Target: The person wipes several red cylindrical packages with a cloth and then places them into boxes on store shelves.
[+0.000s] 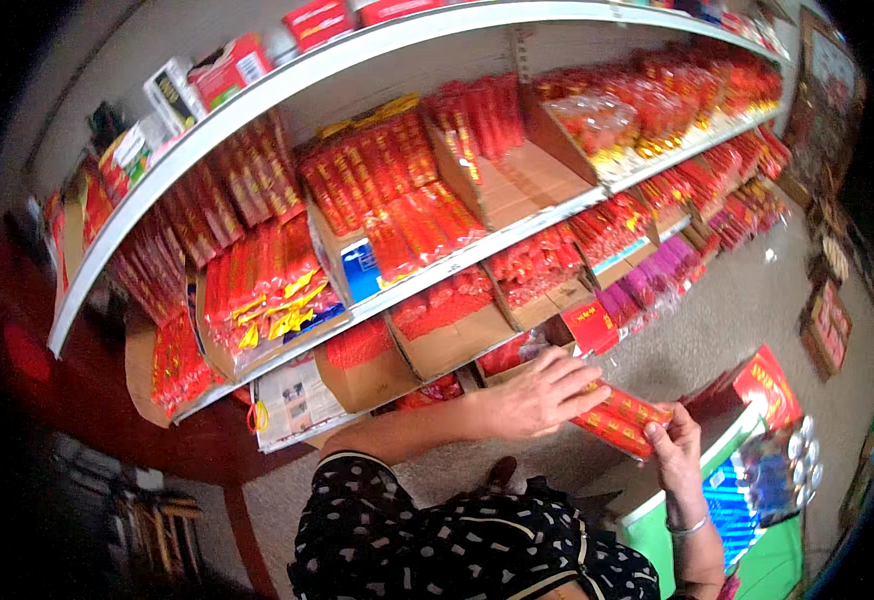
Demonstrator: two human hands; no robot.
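Observation:
My right hand (678, 446) grips one end of a red plastic-wrapped packet (620, 421) with gold print. The fingers of my left hand (549, 394) lie over the packet's other end, spread rather than curled; whether they hold it is unclear. The packet is tilted, in front of my body and beyond the edge of the lower shelf. Close to my left hand, a red card (590, 327) bearing writing hangs at the shelf front. Similar red packets (425, 232) fill a cardboard box on the middle shelf.
White metal shelving (407, 281) crosses the view, with cardboard boxes of red goods. One box (530, 184) shows its bare bottom. Purple packets (650, 277) lie low at right. A green box (771, 555) with blue packets (733, 502) and silver-topped items stands beside my right arm.

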